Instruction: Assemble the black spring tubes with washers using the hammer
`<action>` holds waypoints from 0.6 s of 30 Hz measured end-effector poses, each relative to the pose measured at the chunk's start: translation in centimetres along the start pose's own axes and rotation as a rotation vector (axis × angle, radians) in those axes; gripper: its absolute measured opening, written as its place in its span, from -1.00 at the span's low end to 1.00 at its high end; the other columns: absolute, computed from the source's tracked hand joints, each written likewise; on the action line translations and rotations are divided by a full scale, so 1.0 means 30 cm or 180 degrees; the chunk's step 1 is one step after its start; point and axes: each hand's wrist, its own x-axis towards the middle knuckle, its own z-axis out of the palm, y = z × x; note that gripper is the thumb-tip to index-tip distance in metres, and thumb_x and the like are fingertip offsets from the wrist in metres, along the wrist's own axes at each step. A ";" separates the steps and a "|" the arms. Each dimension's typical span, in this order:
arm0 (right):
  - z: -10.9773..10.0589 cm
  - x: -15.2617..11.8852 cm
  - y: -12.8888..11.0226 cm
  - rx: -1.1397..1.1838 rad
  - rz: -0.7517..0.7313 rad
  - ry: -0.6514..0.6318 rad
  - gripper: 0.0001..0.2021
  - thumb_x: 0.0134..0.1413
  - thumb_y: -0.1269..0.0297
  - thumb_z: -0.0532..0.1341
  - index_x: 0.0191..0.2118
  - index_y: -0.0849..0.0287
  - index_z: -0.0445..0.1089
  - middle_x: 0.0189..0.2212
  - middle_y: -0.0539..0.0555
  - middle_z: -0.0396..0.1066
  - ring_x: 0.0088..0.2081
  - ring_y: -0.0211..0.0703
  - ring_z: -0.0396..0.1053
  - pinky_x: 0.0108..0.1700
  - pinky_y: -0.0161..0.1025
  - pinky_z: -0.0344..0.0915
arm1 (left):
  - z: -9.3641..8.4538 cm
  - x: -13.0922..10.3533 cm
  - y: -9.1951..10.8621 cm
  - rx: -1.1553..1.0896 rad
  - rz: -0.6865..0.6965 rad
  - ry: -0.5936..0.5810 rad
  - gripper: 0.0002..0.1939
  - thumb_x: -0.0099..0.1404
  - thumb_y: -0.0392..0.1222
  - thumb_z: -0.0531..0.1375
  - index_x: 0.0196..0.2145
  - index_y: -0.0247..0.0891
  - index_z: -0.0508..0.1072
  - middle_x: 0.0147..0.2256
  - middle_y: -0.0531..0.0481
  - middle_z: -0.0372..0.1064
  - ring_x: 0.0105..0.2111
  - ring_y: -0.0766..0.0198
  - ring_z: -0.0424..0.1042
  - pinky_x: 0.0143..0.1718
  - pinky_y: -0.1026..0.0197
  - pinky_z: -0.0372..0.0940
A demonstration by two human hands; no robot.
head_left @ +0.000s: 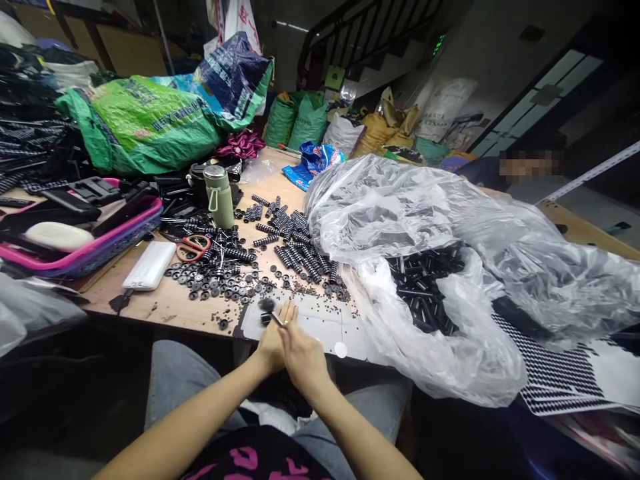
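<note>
the right hand (pixel 306 360) is closed around a thin tool (pixel 277 319), whose dark head is blurred. the left hand (pixel 270 348) is low and partly behind the right one; how far its fingers are bent, and whether it has hold of something, i cannot tell. a small black piece (pixel 265 319) is just beside the tool's head, over the grey plate (pixel 320 327) at the near edge of the counter (pixel 173 310). as i judge, the work is somewhere in the middle. many patterned cylinders (pixel 300 248) lie in a heap behind the plate and are perhaps already made up. loose discs (pixel 240 291) and small dark grains (pixel 310 291) lie scattered, not joined to anything, and the plastic bag (pixel 385 200) has many black tubes (pixel 430 287) in its mouth, so much seems left.
</note>
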 end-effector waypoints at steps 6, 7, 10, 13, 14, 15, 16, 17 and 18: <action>0.020 0.013 0.064 -0.0389 0.0346 -0.0052 -0.65 0.20 0.13 -0.25 -0.24 0.12 0.21 -0.51 0.06 0.41 -0.51 -0.13 0.37 -0.52 -0.32 0.07 | -0.013 0.049 -0.048 -0.0225 -0.0153 -0.0059 -0.56 0.17 -0.39 -0.11 0.02 -0.42 0.15 -0.10 -0.25 0.26 -0.08 0.13 0.23 -0.10 0.03 0.17; 0.001 0.014 0.090 -0.0390 0.0505 0.0078 -0.64 0.21 0.12 -0.26 -0.28 0.12 0.21 -0.52 0.05 0.40 -0.51 -0.14 0.36 -0.52 -0.33 0.05 | -0.022 0.056 -0.046 -0.0280 -0.0275 -0.0078 -0.58 0.17 -0.42 -0.12 0.00 -0.41 0.18 -0.16 -0.24 0.29 -0.14 0.14 0.27 -0.16 0.05 0.21; -0.035 0.011 0.197 -0.0547 0.0921 0.0269 -0.64 0.20 0.09 -0.23 -0.33 0.13 0.20 -0.52 0.04 0.39 -0.52 -0.17 0.35 -0.53 -0.34 0.01 | -0.052 0.048 -0.009 -0.0596 -0.0218 -0.0164 -0.59 0.16 -0.48 -0.12 -0.05 -0.38 0.23 -0.27 -0.18 0.32 -0.26 0.19 0.30 -0.25 0.11 0.27; -0.003 -0.006 0.322 -0.0771 0.1162 0.0214 -0.68 0.18 0.11 -0.16 -0.36 0.16 0.21 -0.48 0.08 0.38 -0.49 -0.16 0.35 -0.50 -0.32 0.03 | -0.121 0.015 0.042 -0.1129 0.0294 -0.0152 -0.67 0.20 -0.36 -0.03 -0.07 -0.32 0.27 -0.25 -0.16 0.32 -0.23 0.20 0.30 -0.23 0.13 0.29; 0.016 -0.013 0.356 -0.0810 0.1199 0.0195 -0.69 0.18 0.12 -0.14 -0.37 0.17 0.22 -0.47 0.10 0.38 -0.47 -0.15 0.35 -0.49 -0.31 0.06 | -0.165 0.006 0.050 -0.1300 0.0370 -0.0038 -0.68 0.21 -0.30 -0.01 -0.07 -0.31 0.27 -0.23 -0.17 0.32 -0.21 0.19 0.29 -0.22 0.13 0.29; 0.032 -0.018 0.381 -0.0813 0.1197 0.0189 -0.70 0.17 0.12 -0.12 -0.38 0.17 0.23 -0.46 0.10 0.37 -0.44 -0.13 0.35 -0.47 -0.30 0.09 | -0.223 0.002 0.049 -0.1458 0.0381 0.0139 -0.67 0.21 -0.24 0.01 -0.05 -0.31 0.26 -0.21 -0.18 0.31 -0.19 0.19 0.29 -0.20 0.13 0.28; 0.039 -0.019 0.396 -0.0776 0.1152 0.0221 -0.71 0.16 0.12 -0.09 -0.39 0.18 0.24 -0.45 0.11 0.37 -0.41 -0.12 0.34 -0.43 -0.28 0.12 | -0.295 0.002 0.039 -0.1615 0.0315 0.0420 -0.65 0.21 -0.22 0.02 -0.04 -0.31 0.25 -0.20 -0.18 0.31 -0.19 0.20 0.30 -0.19 0.13 0.28; 0.033 -0.017 0.398 -0.0683 0.1053 0.0305 -0.72 0.14 0.12 -0.06 -0.39 0.19 0.25 -0.44 0.12 0.36 -0.37 -0.10 0.34 -0.40 -0.25 0.15 | -0.377 0.004 0.021 -0.1743 0.0249 0.0745 -0.64 0.21 -0.21 0.02 -0.02 -0.29 0.23 -0.18 -0.17 0.31 -0.16 0.20 0.29 -0.15 0.12 0.27; 0.009 -0.010 0.386 -0.0516 0.0900 0.0455 -0.73 0.12 0.11 -0.02 -0.38 0.20 0.26 -0.42 0.13 0.35 -0.33 -0.08 0.33 -0.35 -0.22 0.18 | -0.466 0.009 -0.005 -0.1862 0.0145 0.1089 -0.63 0.21 -0.21 0.03 -0.01 -0.26 0.22 -0.15 -0.14 0.30 -0.13 0.19 0.27 -0.10 0.09 0.24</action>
